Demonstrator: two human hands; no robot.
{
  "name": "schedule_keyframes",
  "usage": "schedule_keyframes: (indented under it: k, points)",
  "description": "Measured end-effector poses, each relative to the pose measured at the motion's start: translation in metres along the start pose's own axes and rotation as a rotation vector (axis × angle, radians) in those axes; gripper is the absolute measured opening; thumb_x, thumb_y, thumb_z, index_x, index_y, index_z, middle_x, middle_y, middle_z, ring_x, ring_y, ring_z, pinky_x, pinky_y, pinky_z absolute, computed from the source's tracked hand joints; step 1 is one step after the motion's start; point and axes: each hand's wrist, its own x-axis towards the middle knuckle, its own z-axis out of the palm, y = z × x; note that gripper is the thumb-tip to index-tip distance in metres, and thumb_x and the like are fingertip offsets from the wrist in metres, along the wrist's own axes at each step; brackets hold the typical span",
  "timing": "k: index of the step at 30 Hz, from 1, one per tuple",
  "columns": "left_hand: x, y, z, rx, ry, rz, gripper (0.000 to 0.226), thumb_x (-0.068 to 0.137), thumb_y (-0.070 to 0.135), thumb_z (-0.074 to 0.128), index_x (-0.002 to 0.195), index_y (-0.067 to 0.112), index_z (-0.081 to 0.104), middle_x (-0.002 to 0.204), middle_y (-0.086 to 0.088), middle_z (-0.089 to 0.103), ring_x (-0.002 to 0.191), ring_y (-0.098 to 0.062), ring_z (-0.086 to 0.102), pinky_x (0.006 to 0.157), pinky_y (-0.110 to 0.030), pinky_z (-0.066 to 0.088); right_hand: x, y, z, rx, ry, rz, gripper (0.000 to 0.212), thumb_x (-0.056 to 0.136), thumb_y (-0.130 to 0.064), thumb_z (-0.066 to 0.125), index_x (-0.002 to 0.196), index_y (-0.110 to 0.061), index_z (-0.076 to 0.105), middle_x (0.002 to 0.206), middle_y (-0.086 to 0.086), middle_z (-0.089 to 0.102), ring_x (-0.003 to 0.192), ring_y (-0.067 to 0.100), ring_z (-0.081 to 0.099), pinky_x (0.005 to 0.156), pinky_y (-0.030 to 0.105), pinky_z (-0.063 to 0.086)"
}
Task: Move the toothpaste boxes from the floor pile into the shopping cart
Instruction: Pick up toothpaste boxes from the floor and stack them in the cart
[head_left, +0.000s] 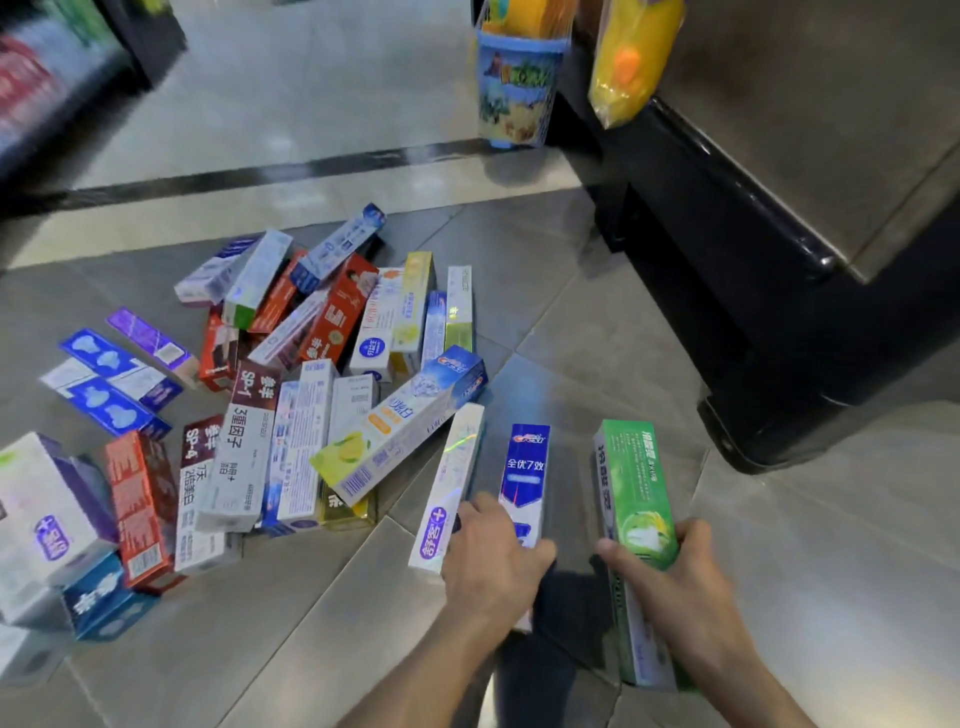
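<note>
A pile of several toothpaste boxes (291, 395) lies spread over the grey floor tiles at left and centre. My left hand (493, 556) grips a blue and white box (524, 478), with a white and purple box (452, 483) right beside its fingers. My right hand (670, 582) holds a green box (634, 499) lengthwise, lifted off the floor to the right of the pile. No shopping cart is in view.
A black shelf base (727, 270) with a grey top runs along the right. A blue printed bucket (514, 88) and a yellow packet (628, 57) hang at the top. A blurred stocked shelf (47, 73) stands at far left.
</note>
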Motion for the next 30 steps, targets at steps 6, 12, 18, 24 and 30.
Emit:
schedule_keyframes:
  k: [6, 12, 18, 24, 30]
  points:
    - [-0.032, 0.035, -0.068, -0.424, 0.058, 0.076, 0.045, 0.082, 0.032, 0.074, 0.102, 0.024, 0.035, 0.099, 0.011, 0.064, 0.089, -0.013, 0.064, 0.062, -0.015, 0.04, -0.03, -0.061, -0.03, 0.155, 0.008, -0.059, 0.052, 0.077, -0.036, 0.085, 0.107, -0.016, 0.046, 0.092, 0.0, 0.064, 0.078, 0.012, 0.062, 0.059, 0.029, 0.044]
    - [-0.121, 0.099, -0.214, -0.736, -0.002, 0.148, 0.048, 0.082, 0.032, 0.081, 0.116, 0.034, 0.047, 0.099, 0.02, 0.069, 0.084, 0.014, 0.064, 0.068, -0.005, 0.046, -0.12, -0.172, -0.095, 0.318, -0.038, -0.073, 0.056, 0.071, -0.036, 0.089, 0.103, -0.024, 0.045, 0.098, 0.001, 0.07, 0.087, 0.018, 0.07, 0.084, 0.046, 0.056]
    - [-0.241, 0.178, -0.392, -0.815, -0.069, 0.137, 0.055, 0.075, 0.034, 0.087, 0.12, 0.03, 0.056, 0.098, 0.021, 0.074, 0.09, 0.002, 0.07, 0.084, -0.027, 0.053, -0.253, -0.335, -0.209, 0.383, -0.102, -0.152, 0.059, 0.072, -0.028, 0.089, 0.116, -0.016, 0.051, 0.102, -0.001, 0.071, 0.092, 0.013, 0.07, 0.085, 0.036, 0.057]
    - [-0.375, 0.274, -0.562, -0.878, 0.035, 0.138, 0.041, 0.081, 0.035, 0.082, 0.115, 0.025, 0.062, 0.098, 0.015, 0.075, 0.091, -0.001, 0.07, 0.082, -0.026, 0.051, -0.381, -0.476, -0.331, 0.431, -0.128, -0.242, 0.059, 0.07, -0.03, 0.09, 0.118, -0.017, 0.057, 0.104, -0.002, 0.073, 0.095, 0.012, 0.071, 0.086, 0.032, 0.056]
    - [-0.478, 0.339, -0.65, -0.892, 0.057, 0.187, 0.042, 0.078, 0.044, 0.082, 0.11, 0.029, 0.059, 0.097, 0.009, 0.074, 0.089, -0.016, 0.074, 0.086, -0.051, 0.058, -0.484, -0.552, -0.425, 0.476, -0.15, -0.364, 0.053, 0.072, -0.042, 0.087, 0.114, -0.02, 0.063, 0.104, 0.0, 0.075, 0.097, 0.017, 0.073, 0.092, 0.047, 0.057]
